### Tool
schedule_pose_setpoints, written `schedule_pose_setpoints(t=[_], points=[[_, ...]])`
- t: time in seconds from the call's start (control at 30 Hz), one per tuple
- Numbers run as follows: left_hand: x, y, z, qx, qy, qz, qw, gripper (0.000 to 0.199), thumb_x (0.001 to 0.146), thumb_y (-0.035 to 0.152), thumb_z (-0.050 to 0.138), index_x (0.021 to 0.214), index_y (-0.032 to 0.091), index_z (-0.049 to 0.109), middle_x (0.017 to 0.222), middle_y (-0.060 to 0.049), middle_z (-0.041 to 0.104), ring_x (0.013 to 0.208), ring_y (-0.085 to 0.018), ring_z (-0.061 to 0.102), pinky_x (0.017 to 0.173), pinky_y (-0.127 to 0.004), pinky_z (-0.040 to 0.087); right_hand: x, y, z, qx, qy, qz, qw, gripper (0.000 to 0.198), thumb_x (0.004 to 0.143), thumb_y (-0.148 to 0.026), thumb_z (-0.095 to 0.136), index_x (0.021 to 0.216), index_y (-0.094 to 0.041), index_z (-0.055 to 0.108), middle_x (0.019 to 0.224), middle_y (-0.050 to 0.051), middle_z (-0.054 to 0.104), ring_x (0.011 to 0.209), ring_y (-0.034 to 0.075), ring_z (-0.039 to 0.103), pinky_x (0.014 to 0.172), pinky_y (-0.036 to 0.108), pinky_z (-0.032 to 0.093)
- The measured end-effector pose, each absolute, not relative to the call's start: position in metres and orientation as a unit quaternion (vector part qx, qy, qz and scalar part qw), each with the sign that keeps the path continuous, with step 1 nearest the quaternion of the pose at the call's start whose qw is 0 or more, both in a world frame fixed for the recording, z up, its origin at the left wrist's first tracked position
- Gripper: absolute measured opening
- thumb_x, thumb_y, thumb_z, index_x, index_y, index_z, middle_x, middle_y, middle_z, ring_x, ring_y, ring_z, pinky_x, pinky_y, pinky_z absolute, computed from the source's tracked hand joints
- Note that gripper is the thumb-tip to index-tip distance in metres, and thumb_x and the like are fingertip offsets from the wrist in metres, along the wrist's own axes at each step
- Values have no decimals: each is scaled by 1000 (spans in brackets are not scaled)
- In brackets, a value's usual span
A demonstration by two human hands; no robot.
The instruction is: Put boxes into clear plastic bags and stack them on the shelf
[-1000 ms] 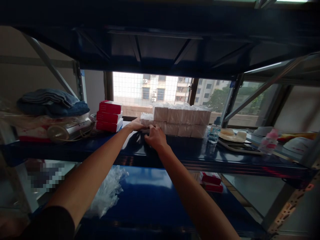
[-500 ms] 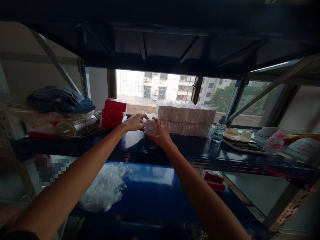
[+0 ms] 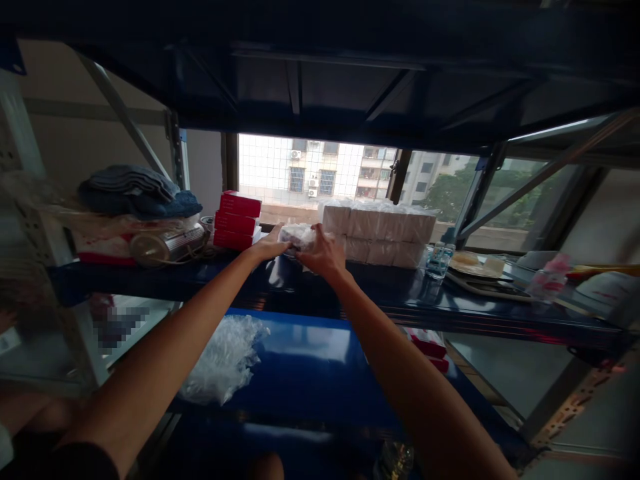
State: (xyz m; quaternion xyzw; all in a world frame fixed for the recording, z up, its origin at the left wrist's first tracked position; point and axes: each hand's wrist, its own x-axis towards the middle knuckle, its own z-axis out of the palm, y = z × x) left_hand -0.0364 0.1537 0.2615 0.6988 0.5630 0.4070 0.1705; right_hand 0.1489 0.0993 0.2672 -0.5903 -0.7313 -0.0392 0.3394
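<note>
While both arms extend over the middle shelf (image 3: 365, 283), the left hand (image 3: 267, 247) and the right hand (image 3: 326, 253) grasp a plastic-wrapped packet (image 3: 297, 235) from opposite ends. The left fingers are closed on its left end; the right fingers are closed on its right end. The packet is located near the window side of the shelf, between a stack of red boxes (image 3: 237, 220) at left and a two-tier block of wrapped packs (image 3: 381, 233) at right. Whether its underside contacts the shelf cannot be determined. Left of the red boxes, a silver cylinder (image 3: 173, 244) lies on its side near folded cloth (image 3: 143, 193). Right of the wrapped packs stands a clear bottle (image 3: 439, 261). Crumpled clear plastic (image 3: 227, 360) lies on the lower shelf (image 3: 305, 370).
</note>
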Motion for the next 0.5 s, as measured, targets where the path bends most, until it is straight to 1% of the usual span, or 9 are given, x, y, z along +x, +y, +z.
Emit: schedule_pose_setpoints(t=[0.1,0.17,0.27,0.33,0.37,0.4,0.43,0.47,0.5], points=[[-35,135,269,750,483,386,235,91,70,28,81,153,19,46,130,-14,73,113,-26,71,93,-29,55,177,81,258,-538,-748,-40,386,76,79,-53,78,145,-28,50,126,14,67,109,33,68,90,41,53],[-30,117,278,786,424,357,274,92,67,28,84,152,20,50,128,-11,74,116,-26,70,95,-29,55,198,69,250,-495,-754,-29,431,85,78,-47,81,152,-29,44,132,12,67,115,32,66,94,40,52],[-20,95,292,812,400,326,273,87,71,42,87,150,27,54,143,-11,66,127,-29,65,100,-32,54,228,54,239,-448,-748,-8,490,99,75,-46,85,158,-27,35,142,13,62,123,31,63,100,41,52],[-11,87,301,808,403,357,241,76,79,55,80,147,29,59,152,-10,59,135,-31,59,104,-35,52,244,48,237,-426,-749,7,508,102,71,-51,87,158,-27,39,149,14,56,130,32,59,103,41,51],[-6,86,305,806,398,377,221,70,82,59,76,143,27,62,152,-11,59,137,-32,57,106,-37,51,250,47,239,-415,-751,24,513,96,74,-55,85,156,-27,43,152,13,55,133,32,58,104,42,51],[-1,86,308,808,392,393,199,66,84,61,73,138,25,66,150,-11,61,136,-32,58,108,-39,50,256,48,243,-405,-751,49,519,85,80,-59,78,153,-28,49,152,12,56,134,32,58,104,42,52],[3,87,310,814,386,397,174,62,85,62,72,134,23,70,145,-11,65,134,-32,60,108,-41,50,261,51,249,-398,-746,78,528,69,89,-61,68,148,-27,56,148,11,60,132,31,60,103,42,52],[8,89,311,825,383,388,147,59,85,60,73,130,22,72,140,-11,68,130,-31,62,108,-41,50,266,57,256,-396,-738,106,537,57,98,-60,56,142,-26,63,140,10,67,128,30,64,101,42,53],[13,91,312,838,380,373,118,56,84,57,74,127,22,74,135,-10,71,127,-31,64,108,-41,51,269,64,265,-398,-731,126,540,51,103,-56,47,135,-23,68,130,10,73,122,29,67,99,41,54]])
